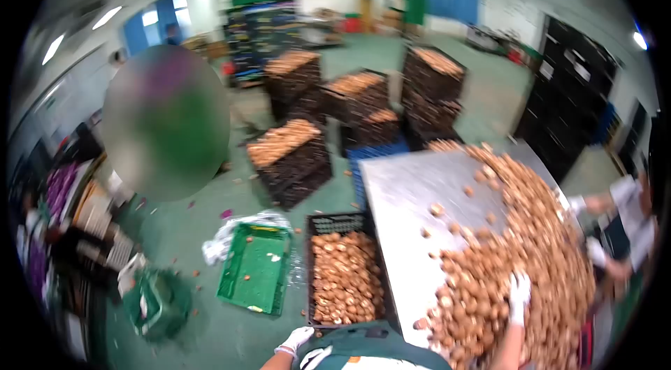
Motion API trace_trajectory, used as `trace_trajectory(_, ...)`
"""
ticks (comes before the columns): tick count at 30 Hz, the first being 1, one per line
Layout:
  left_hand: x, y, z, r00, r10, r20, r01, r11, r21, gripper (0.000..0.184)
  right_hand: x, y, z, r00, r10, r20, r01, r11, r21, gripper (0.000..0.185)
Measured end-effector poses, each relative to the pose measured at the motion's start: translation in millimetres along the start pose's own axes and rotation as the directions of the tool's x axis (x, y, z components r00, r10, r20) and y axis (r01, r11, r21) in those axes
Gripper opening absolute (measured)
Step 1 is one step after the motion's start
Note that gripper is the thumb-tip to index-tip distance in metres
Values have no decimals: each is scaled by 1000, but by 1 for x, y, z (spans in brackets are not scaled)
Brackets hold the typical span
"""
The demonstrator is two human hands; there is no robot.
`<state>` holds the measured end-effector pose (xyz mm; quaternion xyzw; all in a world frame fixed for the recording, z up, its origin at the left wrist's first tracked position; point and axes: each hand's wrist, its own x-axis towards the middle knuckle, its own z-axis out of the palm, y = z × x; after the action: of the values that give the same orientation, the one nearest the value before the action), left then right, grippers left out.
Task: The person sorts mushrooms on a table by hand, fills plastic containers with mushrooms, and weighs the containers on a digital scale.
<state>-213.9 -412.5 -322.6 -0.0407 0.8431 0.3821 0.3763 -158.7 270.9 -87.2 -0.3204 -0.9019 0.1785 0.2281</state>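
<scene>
My right hand [518,294], in a white glove, reaches onto a large heap of brown mushrooms [552,251] on a metal table [402,195]. Its fingers look spread over the mushrooms, and no held mushroom can be made out. In a white glove as well, my left hand [296,339] is at the near left corner of a black crate [381,293] filled with mushrooms. Blur hides whether its fingers grip the rim. The crate stands against the table's left side.
Left of the crate lies a green crate [257,269] with a few mushrooms, beside clear plastic [220,244]. A green bag [157,303] sits farther left. Black crates of mushrooms [290,164] stand stacked beyond. Another person's arm [608,269] is across the table; a blurred person [168,125] stands left.
</scene>
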Motion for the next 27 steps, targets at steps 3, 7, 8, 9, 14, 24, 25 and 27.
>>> trace_trajectory(3,16,28,-14,998,-29,53,27,999,32,45,-6,-3,-14,999,-23,-24,22,1000,-10,38)
trace_trajectory(7,7,105,-39,988,153,15,-151,985,-81,33,-47,-27,-71,945,170,-278,-88,954,286,27)
trace_trajectory(8,19,117,-40,975,216,46,-206,965,-162,32,-63,-25,-81,920,266,-289,-132,903,409,26)
trace_trajectory(9,29,124,-42,961,269,70,-244,937,-249,30,-80,-22,-90,891,353,-287,-160,834,527,25)
trace_trajectory(14,12,275,-44,870,481,112,-441,858,-262,28,-150,-24,-118,779,570,-263,-270,682,679,23)
trace_trajectory(24,-47,479,92,408,863,297,-870,466,-160,27,-109,-108,-66,997,61,-38,-67,975,-212,62)
trace_trajectory(25,-43,483,113,203,940,275,-966,238,-101,31,-107,-111,-59,999,33,0,-32,955,-296,58)
trace_trajectory(27,-49,494,141,29,922,387,-1000,28,10,44,-119,-98,-38,1000,12,1,-11,969,-248,51)
